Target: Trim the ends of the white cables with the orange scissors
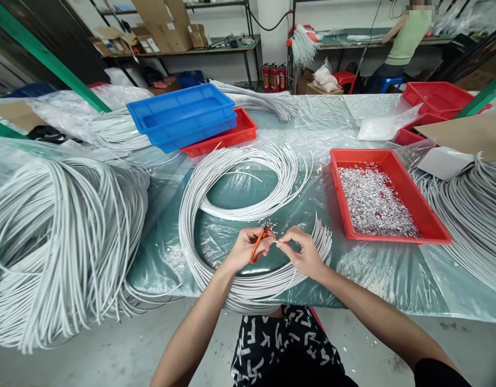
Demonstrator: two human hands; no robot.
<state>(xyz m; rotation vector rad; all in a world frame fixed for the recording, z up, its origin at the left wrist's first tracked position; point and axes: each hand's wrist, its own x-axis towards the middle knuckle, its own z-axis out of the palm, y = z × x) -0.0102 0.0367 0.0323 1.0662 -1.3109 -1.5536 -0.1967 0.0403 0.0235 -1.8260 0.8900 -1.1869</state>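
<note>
Orange-handled pliers (256,248) are held in my left hand (246,248), their dark jaws pointing away from me. My right hand (303,251) pinches the end of a thin white cable, close to the left fingertips. Both hands are over the near part of a large coil of white cables (248,293), which lies on the plastic-covered table. A smaller loop of cables (248,214) overlaps its far side. Small silvery bits (272,224) lie just beyond the pliers. To the right, a red tray (427,226) holds many small silvery pieces.
A big heap of cables (70,231) hangs over the table's left edge. Blue trays (183,115) rest on a red tray (243,129) at the back. More cables (469,209) lie far right. A person (409,40) is at the back bench.
</note>
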